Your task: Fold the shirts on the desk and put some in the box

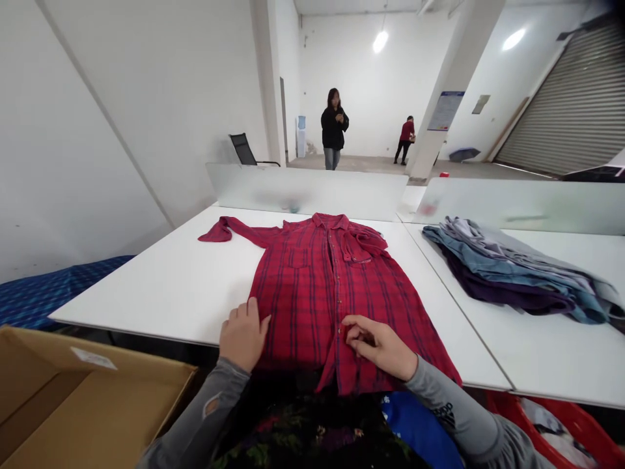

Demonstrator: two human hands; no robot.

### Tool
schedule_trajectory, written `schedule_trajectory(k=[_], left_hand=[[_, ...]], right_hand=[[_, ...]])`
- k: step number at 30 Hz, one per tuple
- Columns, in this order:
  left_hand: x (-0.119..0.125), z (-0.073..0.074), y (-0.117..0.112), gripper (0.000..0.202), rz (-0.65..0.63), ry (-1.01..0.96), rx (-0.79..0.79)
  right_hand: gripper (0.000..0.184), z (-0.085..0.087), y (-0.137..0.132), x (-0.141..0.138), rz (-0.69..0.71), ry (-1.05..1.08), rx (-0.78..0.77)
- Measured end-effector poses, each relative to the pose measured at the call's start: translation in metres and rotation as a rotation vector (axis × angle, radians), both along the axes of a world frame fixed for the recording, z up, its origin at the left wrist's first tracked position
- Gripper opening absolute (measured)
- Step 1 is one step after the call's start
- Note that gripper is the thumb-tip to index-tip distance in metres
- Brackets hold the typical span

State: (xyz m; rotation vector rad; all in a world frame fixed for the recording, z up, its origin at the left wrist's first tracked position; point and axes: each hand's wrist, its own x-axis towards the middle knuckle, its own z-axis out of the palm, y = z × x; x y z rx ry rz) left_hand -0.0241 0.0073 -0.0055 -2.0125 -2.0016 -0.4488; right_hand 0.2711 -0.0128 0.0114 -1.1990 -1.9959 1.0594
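The left hand point(243, 335) lies low in the middle of the frame, flat and loose, with its fingers resting on the left edge of a red plaid shirt point(322, 286). It holds nothing. The right hand point(378, 345) is just to the right of it, and its fingertips point(352, 332) pinch the shirt's front strip where the buttons are, near the bottom hem. The shirt lies spread out, front side up, on a white table point(170, 286) in the middle of the frame, with its hem hanging over the near edge. One sleeve point(234, 231) stretches out to the upper left, and the other is folded in across the chest. On the right side of the frame, a pile of folded clothes point(512, 277), blue, grey and purple, sits on the next table. An open cardboard box point(83, 404) is in the lower left corner. A red basket point(566, 423) shows in the lower right corner. Far back in the room stand two people point(334, 130).
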Motion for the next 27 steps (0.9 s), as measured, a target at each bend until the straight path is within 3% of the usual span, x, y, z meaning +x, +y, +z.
schedule_trajectory(k=[3,6,8,10,11,13,16,17,19,22,25,27], left_hand=[[-0.019,-0.006,0.003,0.037,-0.030,0.043,-0.073],[-0.025,-0.002,0.006,0.037,-0.044,0.057,-0.125],[-0.022,0.008,0.010,0.033,0.009,0.047,-0.110],[-0.010,0.019,0.013,0.033,-0.021,0.005,-0.034],[-0.001,0.022,0.014,0.036,-0.094,-0.026,0.009],[0.022,0.022,0.013,0.048,-0.361,-0.067,0.033],[0.054,0.013,0.004,0.060,-0.806,-0.037,-0.128],[0.060,0.010,0.001,0.061,-0.895,-0.027,-0.200],[0.068,0.013,0.001,0.062,-0.955,-0.045,-0.302],[0.078,0.032,0.029,0.057,-0.909,-0.093,-0.264],[0.098,0.050,0.089,0.046,-0.859,-0.090,-0.118],[0.117,0.048,0.135,0.042,-0.802,-0.090,-0.084]], right_hand=[[0.036,0.003,-0.014,0.004,-0.004,-0.194,0.187],[0.043,0.008,-0.024,0.001,0.132,-0.404,0.355],[0.040,0.015,-0.024,0.002,0.233,-0.425,0.367],[0.031,0.021,-0.017,0.008,0.257,-0.357,0.339],[0.028,0.023,-0.013,0.012,0.223,-0.337,0.337],[0.028,0.024,-0.006,0.022,0.109,-0.385,0.362],[0.031,0.020,-0.001,0.039,0.051,-0.489,0.373],[0.027,0.019,0.001,0.046,0.074,-0.480,0.342],[0.016,0.020,0.014,0.063,0.065,-0.434,0.291],[0.014,0.029,0.059,0.087,-0.177,-0.429,0.378],[0.021,0.036,0.124,0.095,-0.421,-0.536,0.526],[0.024,0.036,0.167,0.087,-0.501,-0.622,0.548]])
